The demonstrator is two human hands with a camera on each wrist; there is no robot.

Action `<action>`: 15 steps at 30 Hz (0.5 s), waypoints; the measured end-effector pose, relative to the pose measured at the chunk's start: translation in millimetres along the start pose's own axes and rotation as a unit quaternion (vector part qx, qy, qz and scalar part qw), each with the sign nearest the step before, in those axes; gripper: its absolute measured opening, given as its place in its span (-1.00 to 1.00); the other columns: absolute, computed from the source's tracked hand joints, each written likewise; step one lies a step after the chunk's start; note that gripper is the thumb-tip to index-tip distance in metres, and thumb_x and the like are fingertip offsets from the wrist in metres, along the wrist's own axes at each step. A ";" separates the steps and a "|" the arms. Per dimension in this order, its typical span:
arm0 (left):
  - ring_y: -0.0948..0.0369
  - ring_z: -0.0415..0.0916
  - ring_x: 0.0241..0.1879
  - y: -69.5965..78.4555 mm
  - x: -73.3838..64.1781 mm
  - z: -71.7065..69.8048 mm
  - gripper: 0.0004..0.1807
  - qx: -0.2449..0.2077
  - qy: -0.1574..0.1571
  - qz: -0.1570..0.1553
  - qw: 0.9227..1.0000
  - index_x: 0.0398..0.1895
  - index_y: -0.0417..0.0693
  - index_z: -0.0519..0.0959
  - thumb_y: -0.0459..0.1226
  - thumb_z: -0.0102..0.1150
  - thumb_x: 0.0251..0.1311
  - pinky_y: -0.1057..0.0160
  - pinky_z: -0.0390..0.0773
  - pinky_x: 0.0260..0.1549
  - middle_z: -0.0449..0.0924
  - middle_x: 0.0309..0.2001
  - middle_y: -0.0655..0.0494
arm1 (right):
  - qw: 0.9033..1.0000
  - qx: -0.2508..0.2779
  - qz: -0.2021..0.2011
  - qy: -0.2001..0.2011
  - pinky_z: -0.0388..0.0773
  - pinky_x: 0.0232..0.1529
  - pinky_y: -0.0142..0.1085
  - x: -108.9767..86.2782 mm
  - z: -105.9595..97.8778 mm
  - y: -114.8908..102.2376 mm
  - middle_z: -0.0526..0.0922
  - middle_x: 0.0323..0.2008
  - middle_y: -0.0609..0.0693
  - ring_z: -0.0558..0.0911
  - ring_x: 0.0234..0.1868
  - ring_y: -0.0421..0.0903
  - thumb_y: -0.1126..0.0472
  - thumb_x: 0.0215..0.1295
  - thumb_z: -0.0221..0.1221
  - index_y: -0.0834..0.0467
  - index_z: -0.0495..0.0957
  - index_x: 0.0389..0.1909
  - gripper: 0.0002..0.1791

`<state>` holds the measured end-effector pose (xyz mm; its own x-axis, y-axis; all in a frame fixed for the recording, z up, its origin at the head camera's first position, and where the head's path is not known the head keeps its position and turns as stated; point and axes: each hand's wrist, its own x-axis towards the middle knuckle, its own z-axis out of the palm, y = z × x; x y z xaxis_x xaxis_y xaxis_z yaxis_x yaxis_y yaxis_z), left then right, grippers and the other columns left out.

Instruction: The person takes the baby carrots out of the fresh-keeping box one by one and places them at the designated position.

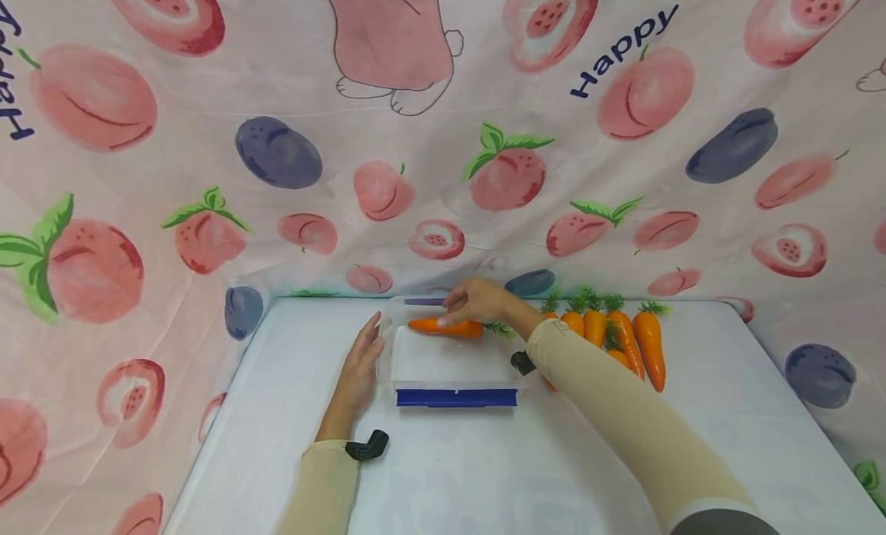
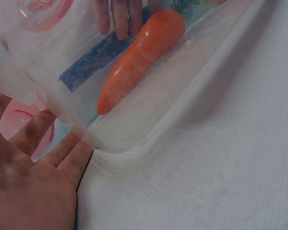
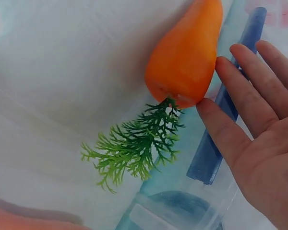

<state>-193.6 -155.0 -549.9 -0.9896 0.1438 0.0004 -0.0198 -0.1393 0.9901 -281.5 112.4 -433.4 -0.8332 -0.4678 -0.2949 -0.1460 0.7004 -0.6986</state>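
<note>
An orange toy carrot (image 1: pixel 464 330) with a green leafy top lies along the back of a clear plastic box (image 1: pixel 457 384) that has blue latches. The right hand (image 1: pixel 477 300) reaches over the box's back. In the right wrist view its extended fingers touch the side of the carrot (image 3: pixel 185 57) near the leafy end, without curling round it. Against the box's left wall rests the left hand (image 1: pixel 360 362), its fingers stretched out. The left wrist view shows those fingers at the box corner, and the carrot (image 2: pixel 139 57) through the clear wall.
Several more toy carrots (image 1: pixel 649 350) lie on the white table (image 1: pixel 443 473) to the right of the box, partly hidden by the right forearm. A fruit-printed cloth (image 1: pixel 429 151) hangs behind the table. One blue latch (image 1: pixel 457 398) sticks out along the box's front.
</note>
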 end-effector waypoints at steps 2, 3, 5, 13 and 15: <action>-0.07 -0.05 0.62 0.2 0.1 0.3 -0.38 0.000 0.000 0.000 1.000 0.63 0.22 0.10 -0.08 -0.09 0.58 -0.18 -0.03 0.58 0.00 0.63 -0.06 | 1.000 -0.007 0.005 -0.002 0.65 0.16 -0.19 1.1 1.0 0.9 0.77 0.01 0.00 0.70 0.05 -0.07 -0.20 0.08 0.49 0.18 0.66 0.16 -0.28; -0.08 -0.05 0.61 0.5 0.0 0.4 -0.38 0.000 -0.001 0.000 1.000 0.63 0.21 0.10 -0.08 -0.09 0.58 -0.19 -0.02 0.57 0.00 0.63 -0.07 | 1.000 -0.010 0.008 -0.004 0.65 0.16 -0.19 1.3 1.6 0.9 0.77 0.00 -0.01 0.70 0.04 -0.07 -0.20 0.07 0.49 0.17 0.66 0.15 -0.28; -0.08 -0.04 0.61 1.2 -0.4 0.7 -0.38 -0.001 -0.002 0.001 1.000 0.63 0.21 0.10 -0.09 -0.09 0.58 -0.19 -0.02 0.57 0.00 0.63 -0.07 | 1.000 -0.013 0.013 -0.007 0.65 0.15 -0.20 2.0 2.9 1.5 0.77 -0.02 -0.03 0.69 0.02 -0.09 -0.21 0.07 0.49 0.15 0.67 0.14 -0.29; -0.08 -0.03 0.61 3.6 -1.6 1.3 -0.40 -0.002 -0.003 0.002 1.000 0.63 0.19 0.10 -0.14 -0.12 0.59 -0.18 -0.02 0.58 0.01 0.63 -0.07 | 0.999 -0.017 0.023 -0.017 0.65 0.12 -0.21 6.7 8.9 5.3 0.75 0.00 -0.03 0.66 0.04 -0.08 -0.21 0.06 0.50 0.11 0.71 0.10 -0.34; -0.09 -0.03 0.61 3.1 -1.7 1.1 -0.40 -0.004 -0.004 0.005 1.000 0.63 0.17 0.10 -0.15 -0.13 0.59 -0.19 -0.03 0.58 0.02 0.62 -0.09 | 0.999 -0.026 0.025 -0.025 0.65 0.13 -0.22 7.1 10.4 6.0 0.74 0.01 -0.03 0.65 0.04 -0.07 -0.21 0.07 0.49 0.10 0.70 0.11 -0.34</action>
<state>-191.8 -154.7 -546.7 -0.9885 0.1505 0.0118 -0.0109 -0.1493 0.9887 -282.7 107.7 -446.5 -0.8127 -0.4575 -0.3608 -0.1343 0.7496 -0.6482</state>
